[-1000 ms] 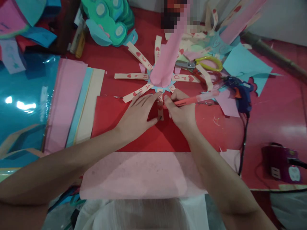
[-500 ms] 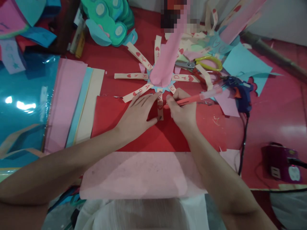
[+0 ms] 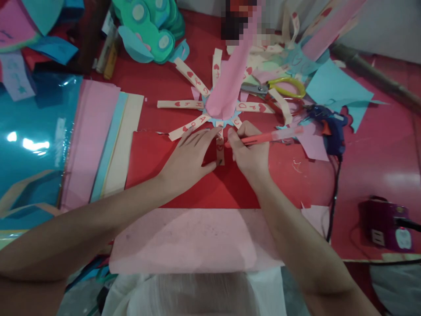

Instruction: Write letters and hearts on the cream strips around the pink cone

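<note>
My right hand (image 3: pixel 248 147) is closed round a red pen (image 3: pixel 283 134), its tip beside a cream paper strip (image 3: pixel 220 153) marked with red drawing. Spread over the red sheet (image 3: pixel 190 188), my left hand (image 3: pixel 189 156) has its fingers apart, with fingertips touching the top of that strip and the thumb near its lower end. The strip belongs to a ring of lettered strips with red hearts round a blue scalloped base. From the middle of the base rises a pink paper cone (image 3: pixel 226 87).
Scissors (image 3: pixel 286 85) with yellow handles and a blue glue gun (image 3: pixel 330 129) lie right of the cone. Coloured sheets (image 3: pixel 90 140) are stacked at left, green cut-outs (image 3: pixel 148 30) behind. A purple power socket (image 3: pixel 390 226) sits at right.
The pen has tilted slightly in my right hand, and its back end has shifted a little. More red shows on the strip's heart. My left hand stays in place.
</note>
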`<state>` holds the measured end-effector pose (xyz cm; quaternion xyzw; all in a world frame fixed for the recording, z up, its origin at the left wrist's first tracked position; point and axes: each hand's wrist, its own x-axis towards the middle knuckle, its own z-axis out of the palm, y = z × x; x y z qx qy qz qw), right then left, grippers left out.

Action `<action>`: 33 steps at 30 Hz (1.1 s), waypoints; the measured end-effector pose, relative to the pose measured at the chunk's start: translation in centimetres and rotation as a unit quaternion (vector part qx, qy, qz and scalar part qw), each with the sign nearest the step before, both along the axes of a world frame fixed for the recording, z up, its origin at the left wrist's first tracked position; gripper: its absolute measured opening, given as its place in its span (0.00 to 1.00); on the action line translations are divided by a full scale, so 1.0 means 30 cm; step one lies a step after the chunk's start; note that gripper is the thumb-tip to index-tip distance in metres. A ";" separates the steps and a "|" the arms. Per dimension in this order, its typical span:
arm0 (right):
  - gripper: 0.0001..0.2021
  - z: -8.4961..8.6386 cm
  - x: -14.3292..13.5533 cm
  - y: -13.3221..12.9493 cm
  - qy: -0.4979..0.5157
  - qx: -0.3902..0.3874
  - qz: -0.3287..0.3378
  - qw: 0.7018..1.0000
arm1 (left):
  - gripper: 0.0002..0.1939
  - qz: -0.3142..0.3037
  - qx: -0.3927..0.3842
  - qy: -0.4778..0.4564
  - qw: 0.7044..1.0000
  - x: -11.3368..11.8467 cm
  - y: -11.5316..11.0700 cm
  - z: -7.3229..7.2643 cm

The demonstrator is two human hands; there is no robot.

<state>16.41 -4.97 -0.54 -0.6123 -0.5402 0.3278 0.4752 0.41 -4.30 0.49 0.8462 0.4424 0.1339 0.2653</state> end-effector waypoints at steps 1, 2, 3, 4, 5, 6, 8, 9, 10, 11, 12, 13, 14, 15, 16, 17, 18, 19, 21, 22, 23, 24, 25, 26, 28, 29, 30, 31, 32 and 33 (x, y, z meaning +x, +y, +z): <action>0.18 0.001 -0.001 -0.001 -0.006 0.001 0.002 1.000 | 0.33 0.001 -0.002 0.002 1.000 0.000 0.000 0.000; 0.18 0.001 -0.001 -0.001 -0.009 0.001 0.002 1.000 | 0.33 0.001 -0.003 0.003 1.000 0.001 0.001 0.001; 0.18 0.002 -0.002 -0.001 -0.009 0.002 0.001 1.000 | 0.33 0.002 -0.005 0.005 1.000 0.001 0.001 0.000; 0.19 0.001 -0.002 -0.001 -0.007 0.001 0.000 1.000 | 0.33 0.003 -0.005 0.005 1.000 0.001 0.002 0.000; 0.19 0.001 -0.003 -0.001 -0.003 0.000 -0.001 1.000 | 0.33 0.003 -0.005 0.004 1.000 0.001 0.002 -0.001; 0.19 0.001 -0.004 0.000 0.000 -0.001 -0.002 1.000 | 0.33 0.003 -0.004 0.003 1.000 0.001 0.002 -0.001; 0.19 0.000 -0.005 0.000 0.007 -0.003 -0.001 1.000 | 0.33 0.002 -0.003 0.002 1.000 0.000 0.001 -0.003; 0.19 0.000 -0.005 -0.001 0.008 -0.003 -0.001 1.000 | 0.33 0.001 -0.002 0.001 1.000 0.000 0.000 -0.003; 0.19 0.000 -0.005 -0.001 0.009 -0.003 -0.001 1.000 | 0.33 0.001 -0.001 0.000 1.000 -0.001 0.000 -0.003; 0.19 0.000 -0.005 -0.001 0.010 -0.002 -0.001 1.000 | 0.33 0.001 0.000 -0.001 1.000 -0.001 -0.001 -0.003; 0.19 0.000 -0.004 -0.002 0.010 -0.003 0.001 1.000 | 0.33 0.001 0.000 -0.001 1.000 -0.001 -0.001 -0.002; 0.19 0.000 -0.002 -0.002 0.009 -0.004 0.003 1.000 | 0.33 0.000 -0.001 -0.001 1.000 -0.001 -0.001 -0.001; 0.20 0.001 -0.001 -0.002 0.007 -0.006 0.006 1.000 | 0.33 0.001 -0.004 0.000 1.000 0.000 -0.001 0.000; 0.20 0.001 0.000 -0.003 0.006 -0.008 0.009 1.000 | 0.33 0.002 -0.007 0.001 1.000 0.000 0.000 0.001; 0.20 0.002 0.001 -0.004 0.004 -0.009 0.012 1.000 | 0.33 0.003 -0.010 0.002 1.000 0.000 0.000 0.002; 0.20 0.003 0.002 -0.004 0.003 -0.012 0.014 1.000 | 0.32 0.004 -0.011 0.002 1.000 0.000 0.000 0.002; 0.20 0.003 0.003 -0.004 0.002 -0.014 0.016 1.000 | 0.32 0.005 -0.011 0.002 1.000 0.000 0.000 0.002; 0.20 0.004 0.004 -0.005 0.002 -0.015 0.016 1.000 | 0.32 0.005 -0.010 0.001 1.000 0.000 0.000 0.002; 0.20 0.004 0.004 -0.005 0.001 -0.016 0.018 1.000 | 0.32 0.003 -0.010 0.002 1.000 0.001 0.000 0.002; 0.20 0.003 0.004 -0.004 0.000 -0.015 0.018 1.000 | 0.33 0.003 -0.011 0.005 1.000 0.001 0.000 0.002; 0.20 0.003 0.004 -0.004 -0.001 -0.013 0.017 1.000 | 0.33 0.003 -0.012 0.006 1.000 0.001 0.000 0.002; 0.20 0.003 0.003 -0.003 -0.001 -0.013 0.016 1.000 | 0.33 0.004 -0.013 0.008 1.000 0.000 0.000 0.003; 0.20 0.003 0.003 -0.002 -0.001 -0.015 0.015 1.000 | 0.33 0.004 -0.014 0.009 1.000 0.000 0.000 0.003; 0.20 0.004 0.002 -0.002 0.000 -0.015 0.013 1.000 | 0.33 0.005 -0.014 0.009 1.000 0.000 0.000 0.004; 0.19 0.005 0.001 0.000 0.003 -0.014 0.012 1.000 | 0.33 0.003 -0.014 0.006 1.000 0.000 -0.001 0.005; 0.19 0.006 0.001 0.001 0.004 -0.012 0.013 1.000 | 0.33 0.001 -0.013 0.006 1.000 0.000 -0.001 0.005; 0.19 0.007 0.000 0.001 0.003 -0.009 0.013 1.000 | 0.33 0.000 -0.013 0.005 1.000 0.000 -0.001 0.005; 0.19 0.008 0.000 0.002 0.002 -0.005 0.013 1.000 | 0.34 -0.001 -0.013 0.006 1.000 0.001 -0.001 0.006; 0.19 0.009 -0.001 0.002 -0.001 -0.003 0.014 1.000 | 0.34 -0.001 -0.013 0.006 1.000 0.001 -0.001 0.006; 0.19 0.009 -0.001 0.002 -0.004 -0.002 0.014 1.000 | 0.34 -0.001 -0.014 0.007 1.000 0.002 -0.001 0.005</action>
